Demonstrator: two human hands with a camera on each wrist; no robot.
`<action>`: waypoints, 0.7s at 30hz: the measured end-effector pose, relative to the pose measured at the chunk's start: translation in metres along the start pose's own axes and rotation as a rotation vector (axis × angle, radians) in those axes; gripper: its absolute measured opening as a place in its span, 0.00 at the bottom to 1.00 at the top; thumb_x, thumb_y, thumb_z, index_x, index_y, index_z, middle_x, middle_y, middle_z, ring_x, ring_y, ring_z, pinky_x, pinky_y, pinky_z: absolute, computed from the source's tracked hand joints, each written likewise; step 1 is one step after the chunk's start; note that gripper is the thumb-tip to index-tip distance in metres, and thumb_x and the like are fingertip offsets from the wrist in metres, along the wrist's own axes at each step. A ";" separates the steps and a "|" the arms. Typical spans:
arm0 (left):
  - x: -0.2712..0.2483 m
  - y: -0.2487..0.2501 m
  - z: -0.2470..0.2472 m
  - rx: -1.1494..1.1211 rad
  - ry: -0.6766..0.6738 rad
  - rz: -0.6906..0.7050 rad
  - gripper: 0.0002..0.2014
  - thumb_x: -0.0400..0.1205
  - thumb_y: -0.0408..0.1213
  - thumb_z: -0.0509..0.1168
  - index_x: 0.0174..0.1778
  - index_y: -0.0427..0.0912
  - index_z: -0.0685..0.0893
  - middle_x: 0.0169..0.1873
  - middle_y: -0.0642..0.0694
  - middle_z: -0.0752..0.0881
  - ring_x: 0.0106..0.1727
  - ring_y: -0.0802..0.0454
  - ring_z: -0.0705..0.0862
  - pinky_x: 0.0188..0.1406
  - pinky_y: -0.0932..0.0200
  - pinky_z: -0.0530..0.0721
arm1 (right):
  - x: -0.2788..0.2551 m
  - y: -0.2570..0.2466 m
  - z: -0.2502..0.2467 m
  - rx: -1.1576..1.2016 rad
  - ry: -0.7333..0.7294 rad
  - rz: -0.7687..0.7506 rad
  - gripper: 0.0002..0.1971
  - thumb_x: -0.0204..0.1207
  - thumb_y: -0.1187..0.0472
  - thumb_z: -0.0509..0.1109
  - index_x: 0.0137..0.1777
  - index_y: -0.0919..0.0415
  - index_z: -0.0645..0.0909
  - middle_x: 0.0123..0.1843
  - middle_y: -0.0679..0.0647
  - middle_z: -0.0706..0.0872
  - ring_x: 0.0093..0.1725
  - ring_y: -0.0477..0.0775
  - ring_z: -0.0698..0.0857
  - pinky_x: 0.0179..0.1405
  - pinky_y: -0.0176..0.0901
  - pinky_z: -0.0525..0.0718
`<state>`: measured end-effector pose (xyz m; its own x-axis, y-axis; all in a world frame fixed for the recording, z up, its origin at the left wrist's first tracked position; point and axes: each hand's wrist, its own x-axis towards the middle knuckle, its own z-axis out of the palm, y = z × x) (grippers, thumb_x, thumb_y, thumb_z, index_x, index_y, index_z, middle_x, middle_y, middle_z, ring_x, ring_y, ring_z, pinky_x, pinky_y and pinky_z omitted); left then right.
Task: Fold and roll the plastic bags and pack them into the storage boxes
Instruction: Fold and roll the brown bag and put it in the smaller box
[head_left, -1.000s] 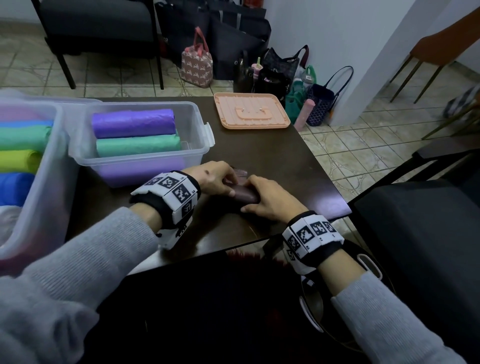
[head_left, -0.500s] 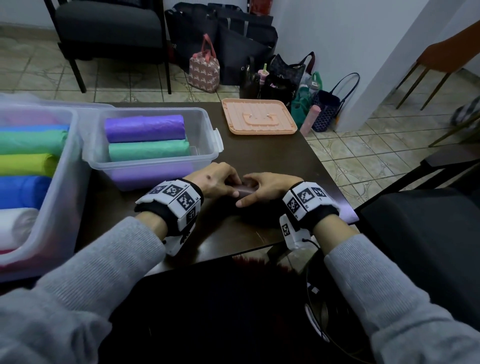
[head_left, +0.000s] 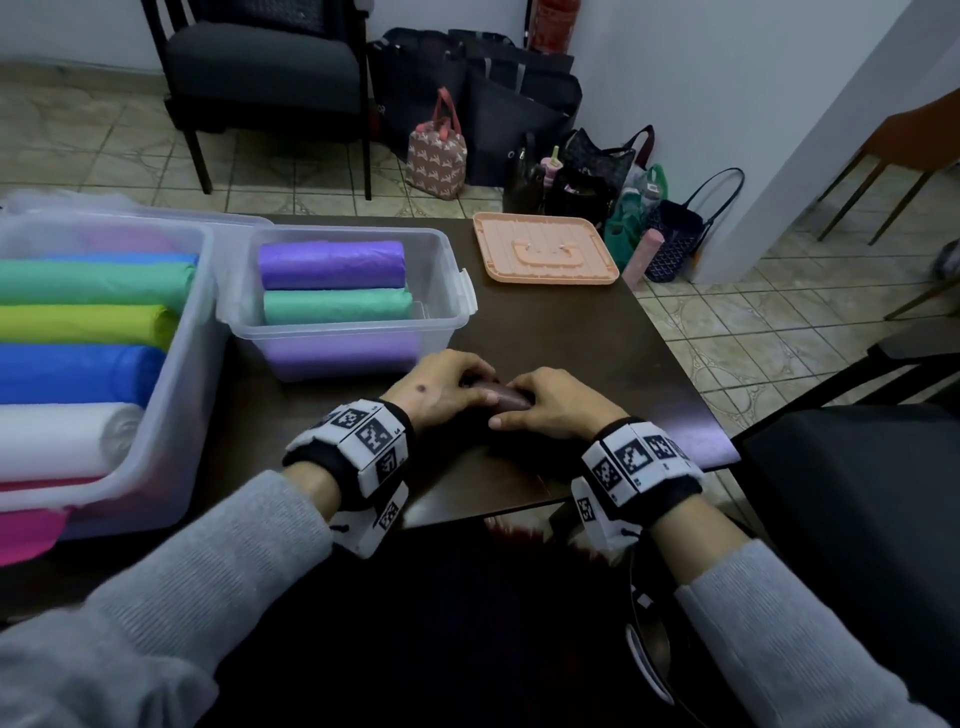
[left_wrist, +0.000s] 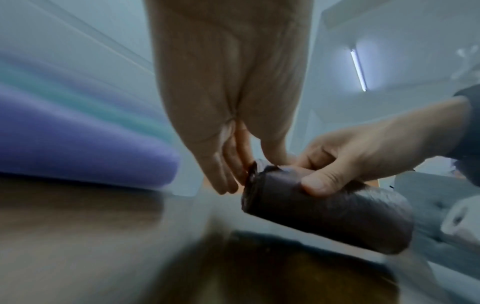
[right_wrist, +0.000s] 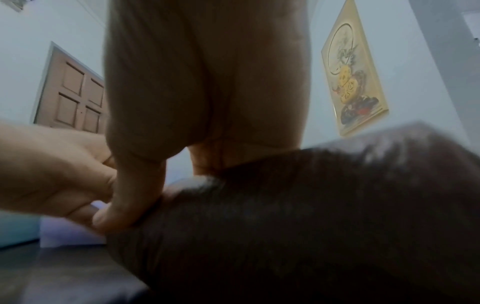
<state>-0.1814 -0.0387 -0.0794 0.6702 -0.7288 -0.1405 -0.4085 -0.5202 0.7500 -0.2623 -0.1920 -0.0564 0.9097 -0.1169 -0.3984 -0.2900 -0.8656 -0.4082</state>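
A dark maroon rolled bag (head_left: 508, 398) lies on the dark table (head_left: 571, 343) near its front edge, held between both hands. My left hand (head_left: 447, 387) pinches the roll's left end, thumb and fingertips (left_wrist: 230, 176) on the rim. My right hand (head_left: 548, 410) curls over the roll's right part, thumb (left_wrist: 319, 185) pressed on its front side. In the right wrist view the roll (right_wrist: 311, 226) fills the lower right. Just behind the hands stands the small clear box (head_left: 449, 317), holding a purple roll (head_left: 332, 265) and a green roll (head_left: 337, 306).
A large clear box (head_left: 176, 405) at the left holds green, yellow, blue and white rolls. A peach lid (head_left: 545, 254) lies at the table's far right. Bags and a dark chair (head_left: 260, 67) stand on the floor behind. A black seat (head_left: 857, 493) is at the right.
My right hand has drawn in from the right along the roll toward the left hand, so the two hands now sit closer together. The left hand has stayed at the roll's left end.
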 end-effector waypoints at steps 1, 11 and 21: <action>-0.007 -0.004 0.000 -0.022 0.064 -0.028 0.18 0.79 0.44 0.69 0.63 0.41 0.82 0.57 0.46 0.85 0.61 0.52 0.82 0.56 0.67 0.73 | -0.002 -0.004 -0.002 -0.007 -0.008 -0.009 0.19 0.71 0.44 0.74 0.52 0.59 0.83 0.41 0.52 0.84 0.41 0.50 0.82 0.32 0.36 0.73; -0.069 -0.055 -0.035 -0.346 0.916 -0.469 0.24 0.86 0.50 0.52 0.61 0.30 0.71 0.63 0.30 0.72 0.67 0.38 0.71 0.64 0.56 0.62 | -0.010 -0.084 -0.054 0.034 0.127 -0.214 0.24 0.71 0.47 0.74 0.62 0.57 0.75 0.54 0.50 0.81 0.53 0.49 0.81 0.55 0.43 0.78; -0.048 -0.061 -0.075 -0.649 0.962 -0.603 0.28 0.89 0.46 0.40 0.74 0.28 0.68 0.75 0.30 0.69 0.76 0.38 0.67 0.73 0.55 0.61 | 0.073 -0.179 -0.060 -0.191 0.163 -0.418 0.23 0.72 0.48 0.75 0.61 0.63 0.80 0.51 0.54 0.83 0.49 0.51 0.80 0.46 0.39 0.73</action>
<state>-0.1420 0.0610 -0.0699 0.9240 0.2904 -0.2487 0.2997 -0.1465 0.9427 -0.1258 -0.0751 0.0369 0.9758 0.1982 -0.0923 0.1559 -0.9267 -0.3421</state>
